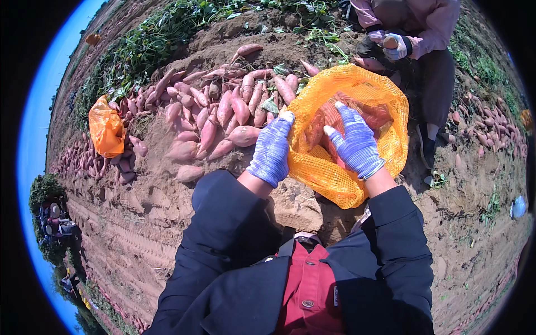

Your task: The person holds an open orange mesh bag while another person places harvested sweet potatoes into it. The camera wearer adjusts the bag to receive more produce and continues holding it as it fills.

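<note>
An orange mesh sack (335,169) stands with its mouth spread wide in front of me. Inside it lie several sweet potatoes (372,115), partly hidden by the mesh and my hand. My left hand (271,150), in a blue-and-white knit glove, grips the sack's left rim, the thumb side against the mesh. Over the sack's mouth is my right hand (355,140), gloved alike, fingers spread and nothing visible in its grasp. Whether its fingertips touch the sweet potatoes I cannot tell. Just left of the sack, a heap of loose sweet potatoes (224,111) rests on the soil.
A co-worker (431,37) sits beyond the sack at the upper right, a sweet potato in gloved hands. An orange bag (106,127) lies at the left. Green vines (146,50) run behind the heap. More sweet potatoes (488,125) cover the ground at the right.
</note>
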Tool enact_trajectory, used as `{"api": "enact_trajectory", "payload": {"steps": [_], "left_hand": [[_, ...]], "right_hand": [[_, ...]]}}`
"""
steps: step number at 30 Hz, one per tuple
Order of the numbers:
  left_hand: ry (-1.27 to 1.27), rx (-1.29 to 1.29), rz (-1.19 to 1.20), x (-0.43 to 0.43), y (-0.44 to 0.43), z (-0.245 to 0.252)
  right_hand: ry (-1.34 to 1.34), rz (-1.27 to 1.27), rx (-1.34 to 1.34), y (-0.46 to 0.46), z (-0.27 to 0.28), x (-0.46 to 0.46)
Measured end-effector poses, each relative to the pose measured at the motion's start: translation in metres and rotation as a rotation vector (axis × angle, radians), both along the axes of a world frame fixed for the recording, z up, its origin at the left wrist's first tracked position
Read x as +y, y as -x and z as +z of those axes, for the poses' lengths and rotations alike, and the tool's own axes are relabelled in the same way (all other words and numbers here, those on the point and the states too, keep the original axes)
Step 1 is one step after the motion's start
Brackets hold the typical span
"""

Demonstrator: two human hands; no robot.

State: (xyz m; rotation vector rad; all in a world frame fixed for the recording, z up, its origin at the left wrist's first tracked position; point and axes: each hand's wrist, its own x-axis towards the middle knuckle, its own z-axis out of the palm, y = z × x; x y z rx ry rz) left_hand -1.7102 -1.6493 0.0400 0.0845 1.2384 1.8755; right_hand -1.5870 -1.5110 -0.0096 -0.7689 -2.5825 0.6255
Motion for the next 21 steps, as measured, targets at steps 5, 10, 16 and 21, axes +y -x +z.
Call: {"api": "enact_trajectory", "payload": {"steps": [5, 10, 16, 21], "left_hand": [[0.064, 0.039, 0.0, -0.002, -0.008, 0.017], [-0.013, -0.053, -0.026, -0.005, 0.003, 0.005], [-0.051, -0.132, 0.037, -0.005, 0.005, 0.011], [-0.06, -0.13, 0.049, -0.001, 0.008, -0.002]], "right_hand": [[0.409, -0.064, -0.29, 0.035, -0.023, -0.028], [1.015, -0.252, -0.101, 0.038, -0.036, -0.02], [1.267, -0.436, 0.161, -0.024, 0.002, 0.02], [0.667, -0.353, -0.456, -0.07, -0.025, 0.04]]}}
